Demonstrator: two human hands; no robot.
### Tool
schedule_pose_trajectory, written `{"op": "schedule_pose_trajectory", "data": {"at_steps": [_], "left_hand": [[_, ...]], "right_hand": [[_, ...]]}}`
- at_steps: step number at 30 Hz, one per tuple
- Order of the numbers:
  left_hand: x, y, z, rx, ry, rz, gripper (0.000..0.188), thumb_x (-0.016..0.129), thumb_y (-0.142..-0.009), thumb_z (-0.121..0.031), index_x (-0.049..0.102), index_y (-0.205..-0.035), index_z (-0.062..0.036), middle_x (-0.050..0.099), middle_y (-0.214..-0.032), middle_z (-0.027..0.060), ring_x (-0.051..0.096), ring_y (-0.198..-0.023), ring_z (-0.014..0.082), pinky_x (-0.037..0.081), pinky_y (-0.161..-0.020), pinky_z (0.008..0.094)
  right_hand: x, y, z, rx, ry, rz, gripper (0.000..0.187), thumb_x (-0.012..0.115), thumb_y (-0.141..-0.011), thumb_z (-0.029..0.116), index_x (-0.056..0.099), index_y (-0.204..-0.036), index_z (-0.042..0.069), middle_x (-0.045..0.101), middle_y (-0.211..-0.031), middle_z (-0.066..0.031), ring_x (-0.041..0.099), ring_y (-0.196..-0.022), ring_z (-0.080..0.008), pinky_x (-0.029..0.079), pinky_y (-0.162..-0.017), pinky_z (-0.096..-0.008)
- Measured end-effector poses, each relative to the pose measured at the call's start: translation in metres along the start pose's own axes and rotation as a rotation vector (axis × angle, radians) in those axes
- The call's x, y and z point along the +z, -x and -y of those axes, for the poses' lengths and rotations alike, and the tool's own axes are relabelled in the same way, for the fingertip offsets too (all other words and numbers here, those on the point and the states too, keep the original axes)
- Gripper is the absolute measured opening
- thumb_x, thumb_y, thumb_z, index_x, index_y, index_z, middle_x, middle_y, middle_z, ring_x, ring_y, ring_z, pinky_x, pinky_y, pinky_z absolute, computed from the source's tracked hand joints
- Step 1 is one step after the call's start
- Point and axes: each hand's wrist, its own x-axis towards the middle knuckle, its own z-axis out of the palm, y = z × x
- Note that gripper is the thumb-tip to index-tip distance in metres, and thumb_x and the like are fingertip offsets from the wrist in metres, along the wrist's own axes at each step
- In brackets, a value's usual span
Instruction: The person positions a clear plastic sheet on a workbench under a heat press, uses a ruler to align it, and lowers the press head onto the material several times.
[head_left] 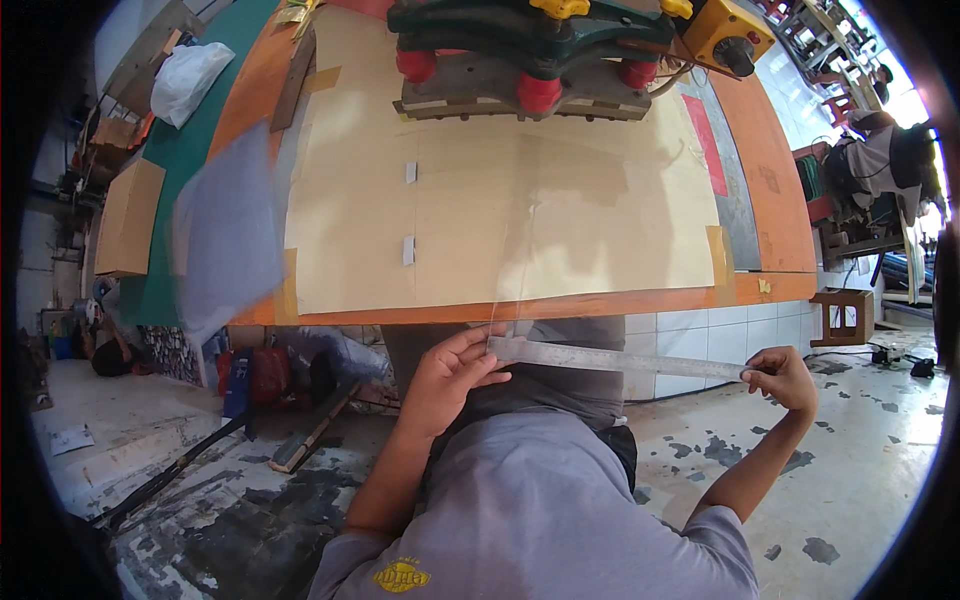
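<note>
A long metal ruler [630,360] stretches between my two hands, just off the table's front edge and in front of my body. My left hand [452,378] pinches its left end between thumb and fingers. At the same fingers a thin transparent strip or sheet edge [508,290] rises toward the table; its full outline is hard to make out. My right hand [782,380] grips the ruler's right end, with the fingers curled round it. Beyond the hands lies a cream board [350,230] with two small white tabs [410,173] on its surface.
A dark green press head with red mounts [538,92] stands at the far side, a yellow control box [728,38] beside it. The orange table edge [400,311] is close. Translucent sheets [230,235], a cardboard box [130,218] and a white bag [190,82] lie left.
</note>
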Motion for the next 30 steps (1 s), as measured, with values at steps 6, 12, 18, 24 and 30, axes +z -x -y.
{"op": "schedule_pose_trajectory", "data": {"at_steps": [6, 12, 18, 24, 30], "left_hand": [[-0.0003, 0.0003, -0.0001, 0.000, -0.008, 0.004, 0.044, 0.051, -0.104, 0.000, 0.049, -0.148, 0.0052, 0.068, -0.132, 0.0191, 0.069, -0.120, 0.0271, 0.060, -0.099, 0.0377], [-0.0001, 0.0000, 0.0001, 0.000, 0.000, 0.004, 0.044, 0.051, -0.104, 0.000, 0.049, -0.148, 0.0048, 0.068, -0.132, 0.0188, 0.070, -0.119, 0.0266, 0.060, -0.099, 0.0379], [-0.0002, 0.0002, -0.0010, -0.002, -0.003, 0.004, 0.044, 0.052, -0.104, -0.001, 0.049, -0.148, 0.0046, 0.068, -0.131, 0.0185, 0.070, -0.118, 0.0262, 0.060, -0.099, 0.0379], [-0.0014, -0.0009, 0.0018, 0.005, 0.014, 0.001, 0.044, 0.052, -0.104, -0.001, 0.049, -0.148, 0.0046, 0.068, -0.132, 0.0185, 0.069, -0.119, 0.0265, 0.060, -0.100, 0.0383], [-0.0008, -0.0001, 0.0017, 0.015, 0.013, -0.001, 0.044, 0.052, -0.104, 0.000, 0.049, -0.148, 0.0046, 0.068, -0.132, 0.0182, 0.069, -0.120, 0.0269, 0.060, -0.100, 0.0389]], "right_hand": [[0.0006, 0.0011, 0.0015, -0.008, 0.011, -0.003, 0.017, 0.083, -0.085, 0.013, 0.076, -0.086, -0.002, 0.071, -0.069, -0.0033, 0.066, -0.061, -0.0077, 0.046, -0.051, -0.0225], [0.0000, 0.0016, 0.0029, -0.002, 0.009, -0.001, 0.017, 0.084, -0.084, 0.013, 0.076, -0.086, -0.002, 0.071, -0.069, -0.0035, 0.066, -0.061, -0.0078, 0.047, -0.051, -0.0226], [0.0000, 0.0002, 0.0010, 0.006, -0.007, 0.003, 0.017, 0.084, -0.084, 0.013, 0.076, -0.087, -0.003, 0.071, -0.069, -0.0039, 0.066, -0.062, -0.0077, 0.047, -0.051, -0.0225], [-0.0002, 0.0028, 0.0041, 0.005, -0.003, 0.002, 0.017, 0.084, -0.084, 0.012, 0.076, -0.087, -0.003, 0.071, -0.069, -0.0042, 0.066, -0.061, -0.0078, 0.047, -0.051, -0.0224], [0.0002, 0.0006, 0.0010, -0.001, 0.001, 0.000, 0.016, 0.084, -0.084, 0.011, 0.076, -0.087, -0.002, 0.071, -0.069, -0.0040, 0.066, -0.061, -0.0083, 0.047, -0.051, -0.0226]]}}
